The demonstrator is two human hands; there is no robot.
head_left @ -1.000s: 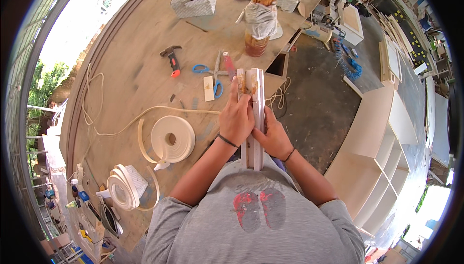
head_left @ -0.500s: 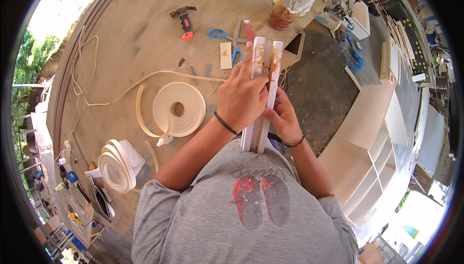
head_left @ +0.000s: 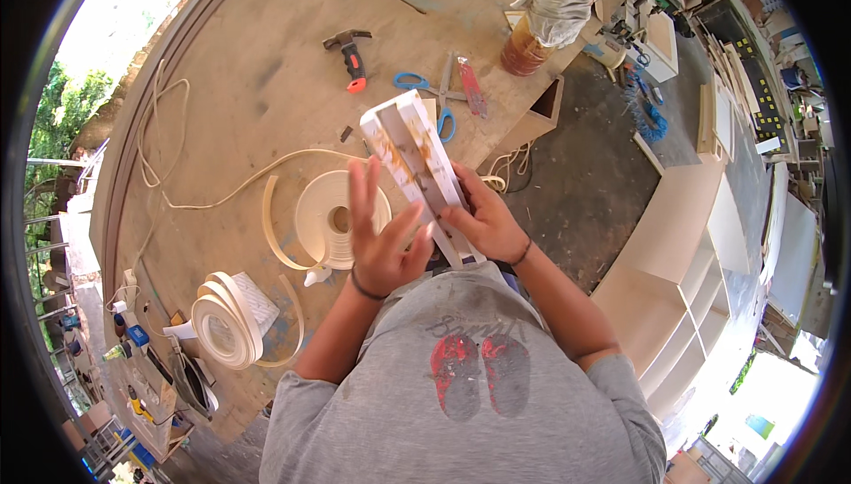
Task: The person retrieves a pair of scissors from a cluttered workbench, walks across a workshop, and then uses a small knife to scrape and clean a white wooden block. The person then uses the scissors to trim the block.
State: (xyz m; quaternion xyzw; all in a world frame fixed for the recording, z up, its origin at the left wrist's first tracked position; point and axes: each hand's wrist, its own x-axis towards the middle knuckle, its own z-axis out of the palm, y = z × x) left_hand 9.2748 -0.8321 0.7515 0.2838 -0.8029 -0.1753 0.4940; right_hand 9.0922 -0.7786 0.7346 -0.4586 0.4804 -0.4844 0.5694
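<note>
A long, narrow white channel-shaped piece (head_left: 402, 136), smeared with brownish glue along its two raised edges, points up and left in front of my body. My right hand (head_left: 487, 222) grips its right side, thumb across the lower part of the groove. My left hand (head_left: 381, 240) is raised by its left side with fingers spread, holding nothing; whether a fingertip touches the piece I cannot tell. Behind the left hand lies a large cream roll of edge strip (head_left: 312, 209). Beyond the piece are blue-handled scissors (head_left: 447, 94), opened, and a red-handled tool (head_left: 472, 88).
A claw hammer (head_left: 353, 60) lies on the wooden table (head_left: 257, 67). A cloth-topped jar of brown liquid (head_left: 525, 48) stands near the table's right edge. Another strip roll (head_left: 211, 333) sits at lower left, and a pale cord (head_left: 239, 187) crosses the table. White shelving (head_left: 634, 245) stands right.
My left hand has let go of the white piece and moved left and down, its fingers spreading. The piece has tilted to the left in my right hand.
</note>
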